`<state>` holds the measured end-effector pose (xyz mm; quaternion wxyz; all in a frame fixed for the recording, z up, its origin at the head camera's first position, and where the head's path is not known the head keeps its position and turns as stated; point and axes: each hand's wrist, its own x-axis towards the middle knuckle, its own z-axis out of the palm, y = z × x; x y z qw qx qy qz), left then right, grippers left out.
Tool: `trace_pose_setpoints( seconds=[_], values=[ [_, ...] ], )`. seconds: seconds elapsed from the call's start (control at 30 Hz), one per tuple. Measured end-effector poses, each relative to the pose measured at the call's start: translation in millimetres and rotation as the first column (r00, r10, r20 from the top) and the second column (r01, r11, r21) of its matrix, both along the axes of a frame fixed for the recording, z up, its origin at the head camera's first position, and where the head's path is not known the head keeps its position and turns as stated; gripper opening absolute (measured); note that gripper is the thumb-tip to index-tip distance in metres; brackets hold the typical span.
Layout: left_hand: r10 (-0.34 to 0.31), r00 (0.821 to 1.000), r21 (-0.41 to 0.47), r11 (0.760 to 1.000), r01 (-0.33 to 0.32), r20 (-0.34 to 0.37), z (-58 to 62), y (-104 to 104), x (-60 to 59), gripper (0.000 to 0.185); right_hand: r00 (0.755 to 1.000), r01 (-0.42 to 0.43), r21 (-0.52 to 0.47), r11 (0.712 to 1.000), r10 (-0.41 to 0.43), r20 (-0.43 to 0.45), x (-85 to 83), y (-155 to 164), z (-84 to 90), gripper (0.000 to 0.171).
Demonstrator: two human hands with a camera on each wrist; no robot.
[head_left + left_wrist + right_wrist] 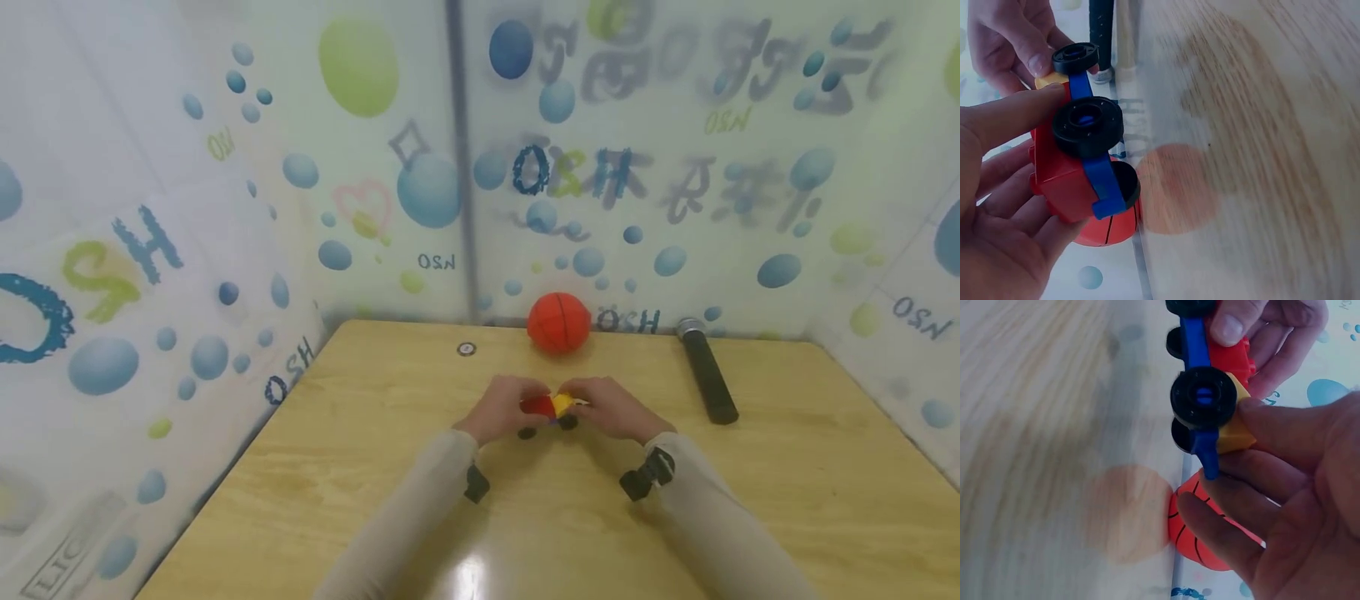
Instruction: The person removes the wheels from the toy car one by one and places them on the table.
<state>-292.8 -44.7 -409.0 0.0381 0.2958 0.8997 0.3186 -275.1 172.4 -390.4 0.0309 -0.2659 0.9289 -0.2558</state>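
Note:
A small toy car with a blue base and black wheels is between both hands, near the middle of the table. Its rear carries a red block with studs; a yellow block sits at the other end. My left hand grips the red block, thumb along its side and fingers behind. The right hand pinches the yellow block between thumb and fingers, its lower fingers stretched out beneath the blue hook. In the head view the fingers cover much of the car.
Behind the hands, by the wall, an orange-red toy basketball rests on the wooden table. To the right lies a black microphone with a silver head. A small round disc is at the back left. Printed walls enclose the table's back and sides.

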Motion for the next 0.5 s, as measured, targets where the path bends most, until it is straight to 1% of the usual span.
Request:
trace_pose_setpoints(
  seconds=[0.1, 0.17, 0.27, 0.33, 0.5],
  values=[
    [-0.007, 1.0, -0.005, 1.0, 0.007, -0.014, -3.3, -0.7, 0.8, 0.036, 0.999, -0.047, 0.01, 0.999, 0.047, 0.005, -0.8, -3.7, 2.8, 0.026],
    [-0.005, 1.0, -0.005, 1.0, 0.005, -0.008, -5.4, -0.5, 1.1, 0.035, 0.998, -0.064, 0.022, 0.998, 0.064, 0.007, -2.2, -5.7, 4.0, 0.026],
    [0.006, 1.0, -0.002, 1.0, -0.006, 0.013, -5.5, 0.1, 1.5, 0.036, 0.998, -0.06, 0.033, 0.998, 0.059, 0.023, -4.9, -7.2, 5.5, 0.026],
    [0.015, 1.0, 0.002, 1.0, -0.015, 0.024, -3.4, 0.5, 1.7, 0.037, 0.998, -0.068, 0.037, 0.997, 0.067, 0.006, -6.6, -7.1, 6.4, 0.025],
    [0.053, 0.997, 0.029, 0.998, -0.054, 0.059, 0.6, 0.9, 2.8, 0.039, 0.997, -0.074, -0.026, 0.997, 0.073, -0.024, -6.9, -6.5, 5.5, 0.027]
  ],
)
